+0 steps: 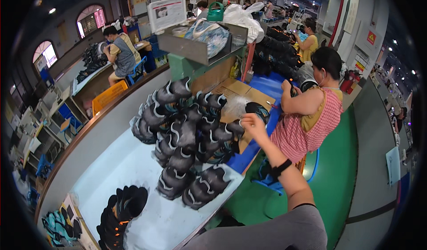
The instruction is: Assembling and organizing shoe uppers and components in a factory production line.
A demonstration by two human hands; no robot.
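Note:
My right hand [254, 125] reaches over the right side of the worktable, a black band round the wrist. Its fingers are loosely bent, and nothing shows between them. Just behind it lies a dark shoe upper [257, 110] with coloured trim; I cannot tell whether my fingers touch it. Left of the hand, black shoe uppers with pale edging [182, 134] are nested in several rows and piled up. Another curved stack of black uppers with orange marks [116, 214] stands at the near left. My left hand is outside the picture.
A co-worker [313, 108] in a pink checked apron sits at the table's right, close to my arm. Brown cardboard [247, 90] and clear plastic [235, 107] lie beyond the pile. A metal shelf [195, 45] overhangs the far end. Teal pieces [60, 228] fill a box at lower left.

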